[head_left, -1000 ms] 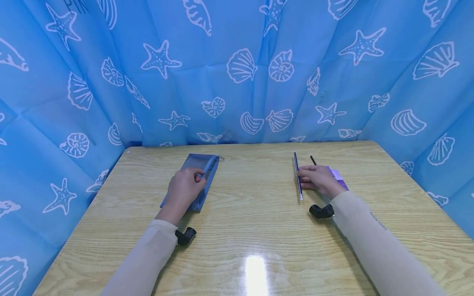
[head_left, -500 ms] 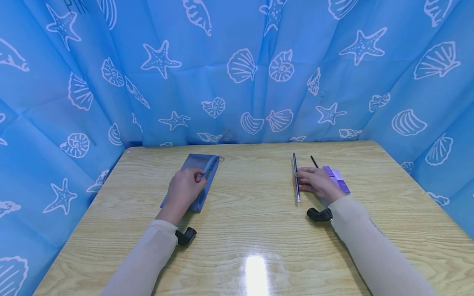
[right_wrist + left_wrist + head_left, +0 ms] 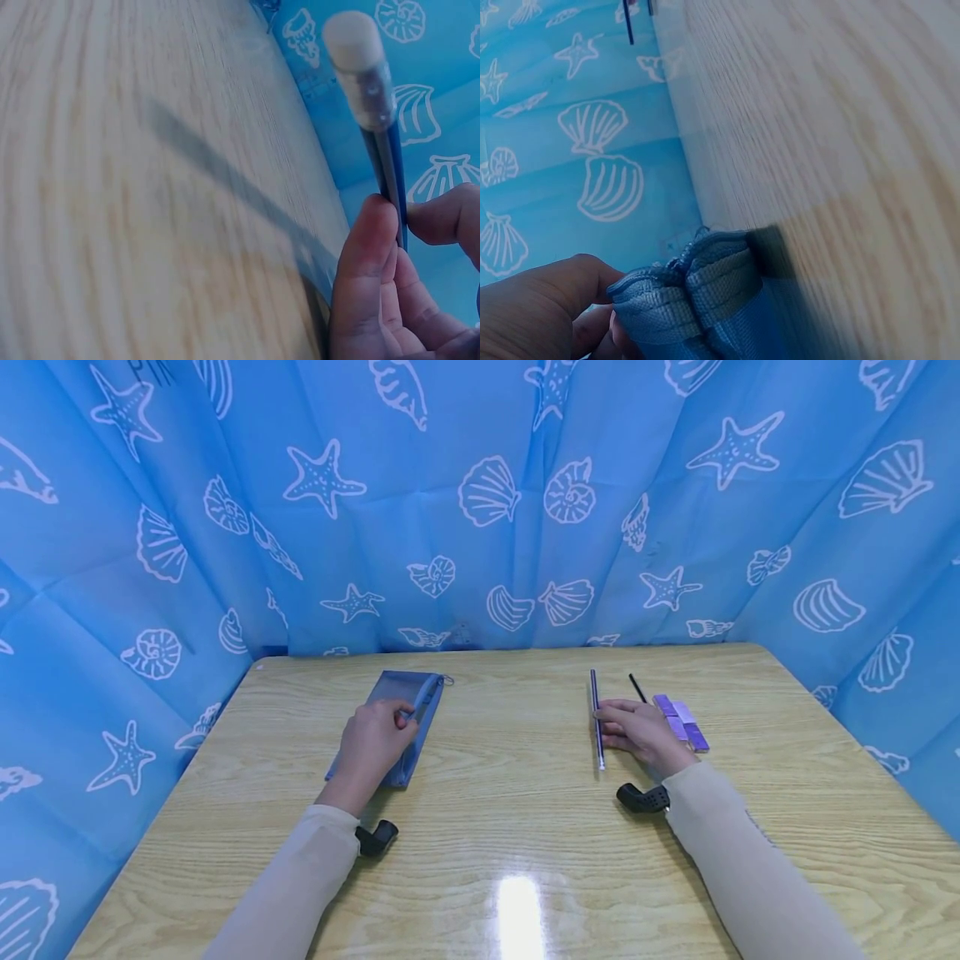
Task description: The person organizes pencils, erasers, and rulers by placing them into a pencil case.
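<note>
The left hand (image 3: 372, 739) pinches the edge of a blue pouch (image 3: 426, 714) on the table (image 3: 480, 802); over to the right, a pencil (image 3: 598, 742) is gripped above the wood by the right hand (image 3: 637, 727), beside a black stick (image 3: 637, 687), possibly a pen, and purple pieces (image 3: 681, 721).

Left forearm (image 3: 287, 885) and right forearm (image 3: 750, 864), sleeved, extend forward, well apart; left hand (image 3: 372, 737) and right hand (image 3: 640, 727) each form a pinch grip.
</note>
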The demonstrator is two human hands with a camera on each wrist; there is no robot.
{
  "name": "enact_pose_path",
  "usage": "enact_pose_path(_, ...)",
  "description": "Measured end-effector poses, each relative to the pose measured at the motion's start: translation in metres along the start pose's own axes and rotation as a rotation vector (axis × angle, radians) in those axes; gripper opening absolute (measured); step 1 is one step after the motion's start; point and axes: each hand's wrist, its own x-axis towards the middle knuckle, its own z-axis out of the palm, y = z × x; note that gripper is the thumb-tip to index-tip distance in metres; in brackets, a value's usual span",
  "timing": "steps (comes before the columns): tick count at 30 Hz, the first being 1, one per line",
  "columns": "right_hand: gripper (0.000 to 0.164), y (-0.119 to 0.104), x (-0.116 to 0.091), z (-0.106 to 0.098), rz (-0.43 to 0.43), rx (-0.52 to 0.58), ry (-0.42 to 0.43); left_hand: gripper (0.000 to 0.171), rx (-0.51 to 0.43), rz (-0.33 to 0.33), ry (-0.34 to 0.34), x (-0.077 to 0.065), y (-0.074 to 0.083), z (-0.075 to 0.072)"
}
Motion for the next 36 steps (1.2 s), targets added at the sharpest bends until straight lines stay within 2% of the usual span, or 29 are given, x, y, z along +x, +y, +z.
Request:
enact_pose_path(20,0.056,0.002,0.0,0.007,-0.027,0.004,-0.027,0.023,0.015,0.009,0.011,0.001,0.002,0.001)
enact_pose_path(36,0.053,0.002,0.002,0.02,-0.028,0.03,-0.037,0.022,-0.003,0.025,0.05,-0.001,0.006,-0.001)
